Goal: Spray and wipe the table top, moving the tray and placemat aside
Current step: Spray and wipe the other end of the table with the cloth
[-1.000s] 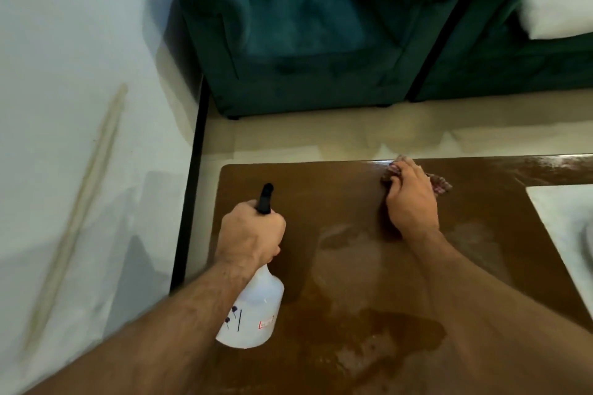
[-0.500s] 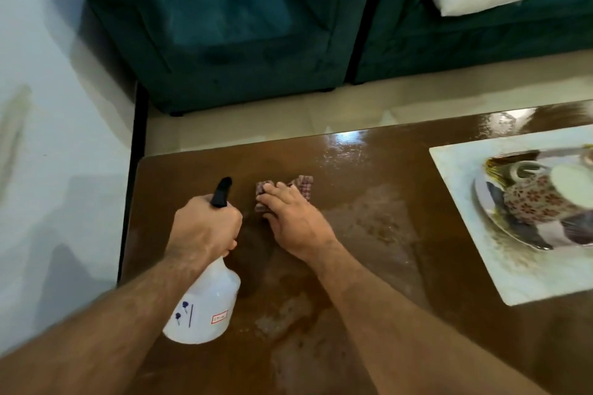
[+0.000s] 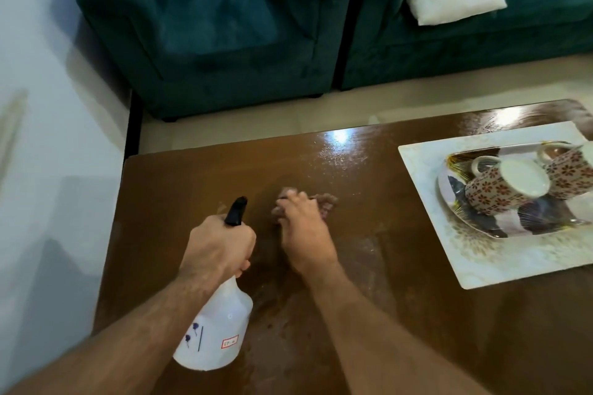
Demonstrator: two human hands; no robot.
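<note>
The right hand (image 3: 303, 236), pressing the cloth (image 3: 324, 202), has swept from the table's (image 3: 179, 189) far edge toward its left end; the left hand (image 3: 221, 245) grips the spray bottle (image 3: 215, 330). Placemat (image 3: 500, 261) and tray (image 3: 449, 184) still sit at the right, unwiped beneath.

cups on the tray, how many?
2. One patterned cup lies on its side mid-tray; the second cup lies behind it at the frame's right edge. More may be out of frame.

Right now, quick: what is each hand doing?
Left hand: closed round the neck of the spray bottle.
Right hand: on the cloth, pressing it to the table top; grip blurred, cannot tell.
</note>
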